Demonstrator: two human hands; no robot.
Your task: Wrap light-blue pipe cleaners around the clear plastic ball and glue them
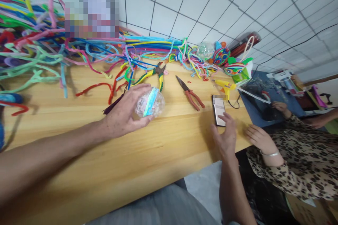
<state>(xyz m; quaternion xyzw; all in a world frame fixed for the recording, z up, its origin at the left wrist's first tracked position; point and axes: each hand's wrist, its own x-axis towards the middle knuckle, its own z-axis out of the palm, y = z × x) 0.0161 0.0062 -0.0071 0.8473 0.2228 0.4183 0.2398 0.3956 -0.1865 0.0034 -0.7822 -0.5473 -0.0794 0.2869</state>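
Observation:
My left hand (126, 112) is wrapped round a clear plastic ball (157, 104) with a shiny blue-green band across it, low over the wooden table. A dark tassel (114, 105) pokes out beside that hand. My right hand (225, 135), fingers apart, is over the lower end of a phone (218, 109) with a lit screen; I cannot tell whether a fingertip touches it. Between the hands lie red-handled long-nose pliers (190, 95). Pliers with yellow-green handles (158, 72) lie just behind the ball.
Many coloured pipe cleaners (92, 52) are heaped along the wall. A yellow glue gun (225, 87), another clear ball (205, 51) and decorated balls (221, 55) stand at the back right. A co-worker's hand (261, 139) rests near the table's right edge, by a blue table (253, 95).

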